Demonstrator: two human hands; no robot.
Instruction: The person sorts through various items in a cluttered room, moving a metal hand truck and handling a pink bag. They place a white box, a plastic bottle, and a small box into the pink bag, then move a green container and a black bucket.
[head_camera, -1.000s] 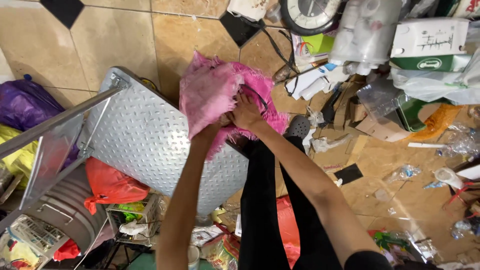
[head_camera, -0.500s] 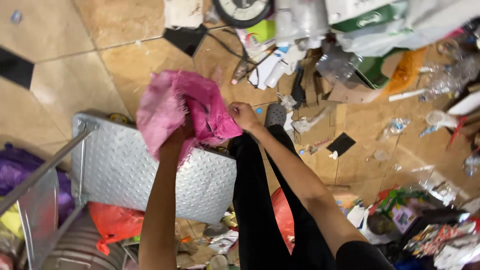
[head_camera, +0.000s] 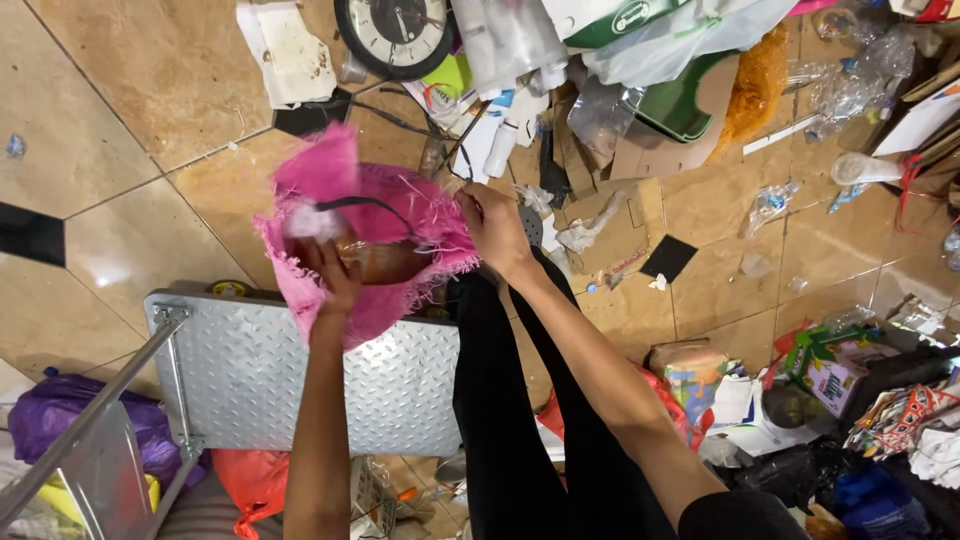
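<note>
- Left-hand fingers (head_camera: 335, 268) curled and closed on the mouth edge of a frayed pink woven-plastic sack (head_camera: 370, 235); right-hand fingers (head_camera: 478, 205) pinched shut on the opposite rim, the opening held spread between the two.
- Left hand (head_camera: 335, 275) low on the near rim, right hand (head_camera: 495, 230) at the far right corner of the mouth.
- Sack held in the air between both sets of fingertips, above the edge of a silver checker-plate metal cart deck (head_camera: 300, 375) just below the left fingers, over a tan tiled floor (head_camera: 110, 110).
- Inside the opening, between the fingers, a brownish rounded shape (head_camera: 385, 262) and a thin dark cord (head_camera: 355, 203); what the shape is, too unclear to tell.
- Likely handling: light, limp, soft weave, folds and collapses without two-point support; frayed edge probably sheds strands and slips under a loose pinch.
- Best hold, as a judgement: bunched rim on opposite sides of the mouth, a fold of fabric rolled into each grip rather than the loose fringe.
- Beyond the right fingers, a heap of mixed waste: round black-rimmed wall clock (head_camera: 395, 35), clear plastic bottles (head_camera: 510, 40), torn brown cardboard (head_camera: 610, 220).
</note>
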